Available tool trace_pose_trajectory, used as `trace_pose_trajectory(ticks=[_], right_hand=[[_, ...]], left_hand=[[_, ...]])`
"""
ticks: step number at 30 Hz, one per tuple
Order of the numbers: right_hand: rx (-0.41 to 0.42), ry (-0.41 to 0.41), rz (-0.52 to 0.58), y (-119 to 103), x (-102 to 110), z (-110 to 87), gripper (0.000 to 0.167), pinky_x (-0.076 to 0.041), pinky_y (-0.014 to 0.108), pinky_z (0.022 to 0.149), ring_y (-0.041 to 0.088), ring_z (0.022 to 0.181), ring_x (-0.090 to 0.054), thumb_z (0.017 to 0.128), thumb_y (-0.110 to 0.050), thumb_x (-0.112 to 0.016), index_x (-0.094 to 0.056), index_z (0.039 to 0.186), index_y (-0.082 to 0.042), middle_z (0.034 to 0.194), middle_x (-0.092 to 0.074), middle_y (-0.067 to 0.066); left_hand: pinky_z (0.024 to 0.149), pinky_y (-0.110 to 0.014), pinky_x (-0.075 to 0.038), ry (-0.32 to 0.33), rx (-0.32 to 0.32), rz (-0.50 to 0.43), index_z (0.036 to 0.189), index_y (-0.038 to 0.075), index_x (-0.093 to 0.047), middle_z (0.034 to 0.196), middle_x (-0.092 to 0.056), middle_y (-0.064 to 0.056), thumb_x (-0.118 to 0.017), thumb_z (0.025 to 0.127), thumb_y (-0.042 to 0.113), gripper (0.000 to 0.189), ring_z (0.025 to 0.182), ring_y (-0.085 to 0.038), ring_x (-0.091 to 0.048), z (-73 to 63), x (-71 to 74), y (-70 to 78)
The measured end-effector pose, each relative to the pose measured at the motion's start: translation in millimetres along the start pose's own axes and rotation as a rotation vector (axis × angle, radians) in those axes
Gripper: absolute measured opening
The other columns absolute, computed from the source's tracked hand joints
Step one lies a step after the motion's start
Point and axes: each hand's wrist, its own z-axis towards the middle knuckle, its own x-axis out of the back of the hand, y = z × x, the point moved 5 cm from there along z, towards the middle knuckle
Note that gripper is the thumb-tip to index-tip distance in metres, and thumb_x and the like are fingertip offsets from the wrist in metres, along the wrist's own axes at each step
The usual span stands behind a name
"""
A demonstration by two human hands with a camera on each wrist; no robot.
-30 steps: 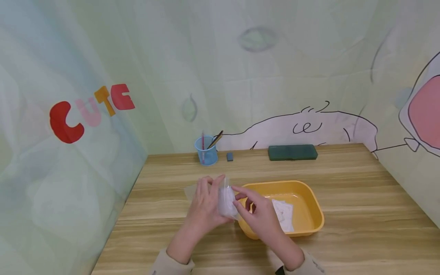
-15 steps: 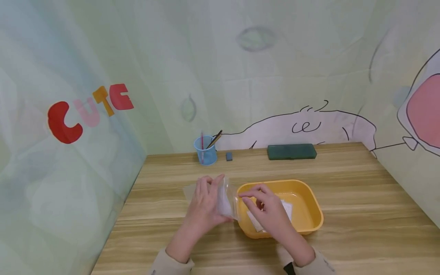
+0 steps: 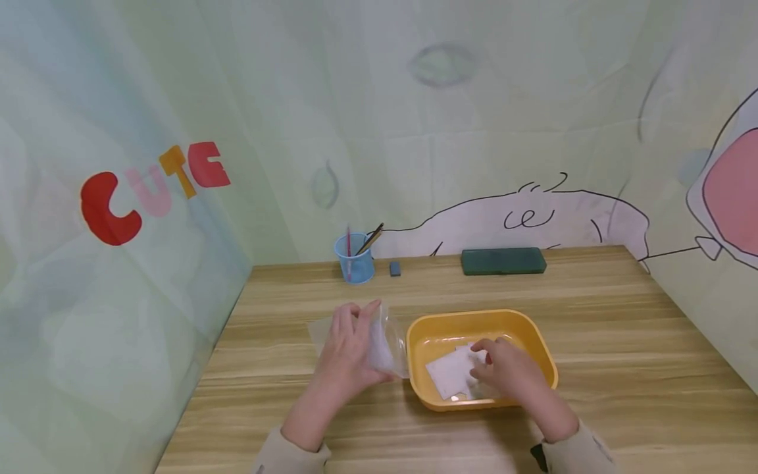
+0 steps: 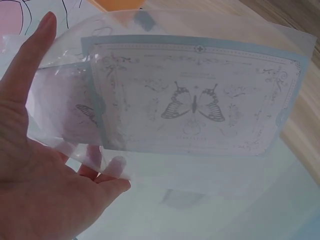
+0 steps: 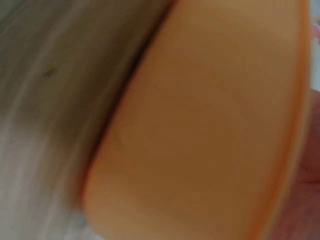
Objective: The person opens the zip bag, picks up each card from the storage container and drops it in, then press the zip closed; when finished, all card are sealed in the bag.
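Observation:
My left hand (image 3: 343, 352) grips a clear plastic bag (image 3: 395, 342), thumb on one side and fingers on the other. Inside it, the left wrist view shows a printed card (image 4: 195, 100) with a butterfly and a blue-grey border, and part of another butterfly print beside it. My right hand (image 3: 514, 372) is over the yellow tray (image 3: 521, 332), its fingers loosely bent and apart at the right side of several white paper pieces (image 3: 447, 375) in there. Nothing shows between those fingers. In the right wrist view the tray's outer wall hides most of this hand.
At the back of the wooden table (image 3: 622, 342) stand a blue pen cup (image 3: 356, 268) with pencils, a small blue block (image 3: 395, 268) and a dark green case (image 3: 503, 261). A translucent sheet (image 3: 320, 332) lies left of my left hand. Printed curtains enclose the table.
My right hand has left the bag's mouth and moved right and down over the tray, uncovering the papers on its left. The left hand keeps the bag, shifting slightly left.

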Motion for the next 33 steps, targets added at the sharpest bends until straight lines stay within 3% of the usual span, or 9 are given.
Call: trace_pose_trajectory(ticks=[3, 6, 12, 17, 26, 33], right_hand=[[-0.037, -0.085, -0.017, 8.9, -7.5, 2.5, 0.058, -0.042, 0.034, 0.057, 0.019, 0.067, -0.048, 0.077, -0.027, -0.08, -0.058, 0.129, -0.012, 0.089, -0.052, 0.007], [-0.034, -0.115, -0.04, 14.1, -12.5, 7.0, 0.07, -0.044, 0.036, 0.058, 0.021, 0.07, -0.049, 0.075, -0.029, -0.082, -0.052, 0.136, -0.015, 0.097, -0.054, 0.012], [-0.041, -0.149, -0.05, 19.6, -19.6, 12.8, 0.072, -0.046, 0.036, 0.061, 0.022, 0.073, -0.05, 0.076, -0.03, -0.081, -0.051, 0.139, -0.018, 0.107, -0.056, 0.017], [-0.04, -0.159, -0.023, 21.8, -23.1, 15.7, 0.071, -0.045, 0.036, 0.062, 0.021, 0.073, -0.05, 0.078, -0.029, -0.08, -0.049, 0.141, -0.018, 0.104, -0.056, 0.014], [-0.019, -0.136, 0.026, 24.0, -27.1, 20.1, 0.068, -0.043, 0.036, 0.066, 0.02, 0.075, -0.049, 0.076, -0.027, -0.082, -0.052, 0.136, -0.015, 0.092, -0.053, 0.006], [-0.025, -0.047, 0.065, 23.9, -23.4, 21.8, 0.063, -0.047, 0.036, 0.068, 0.022, 0.075, -0.05, 0.067, -0.027, -0.088, -0.054, 0.117, -0.01, 0.094, -0.048, 0.009]], left_hand=[[0.095, -0.042, -0.038, 0.003, -0.005, 0.004, 0.14, 0.004, -0.039, 0.111, -0.04, -0.016, -0.097, 0.035, 0.042, 0.126, 0.105, -0.031, -0.039, -0.3, 0.4, 0.4], [0.095, -0.042, -0.038, 0.004, -0.008, 0.009, 0.14, 0.003, -0.04, 0.11, -0.041, -0.016, -0.096, 0.035, 0.043, 0.126, 0.105, -0.031, -0.039, -1.1, 0.5, 0.4], [0.096, -0.041, -0.038, -0.008, -0.004, 0.025, 0.141, 0.003, -0.039, 0.111, -0.041, -0.016, -0.096, 0.035, 0.045, 0.128, 0.105, -0.03, -0.039, -2.9, -0.2, -0.3], [0.097, -0.041, -0.037, -0.022, 0.013, 0.003, 0.142, 0.004, -0.037, 0.112, -0.04, -0.016, -0.096, 0.036, 0.042, 0.128, 0.107, -0.031, -0.039, -2.9, -0.8, -1.2], [0.097, -0.042, -0.037, -0.028, 0.026, -0.018, 0.142, 0.005, -0.037, 0.113, -0.039, -0.015, -0.098, 0.036, 0.038, 0.127, 0.108, -0.031, -0.038, -3.4, -1.1, -1.6], [0.098, -0.043, -0.037, -0.03, 0.031, -0.035, 0.142, 0.005, -0.037, 0.113, -0.039, -0.016, -0.098, 0.036, 0.036, 0.126, 0.109, -0.032, -0.038, -3.7, -1.4, -1.8]])
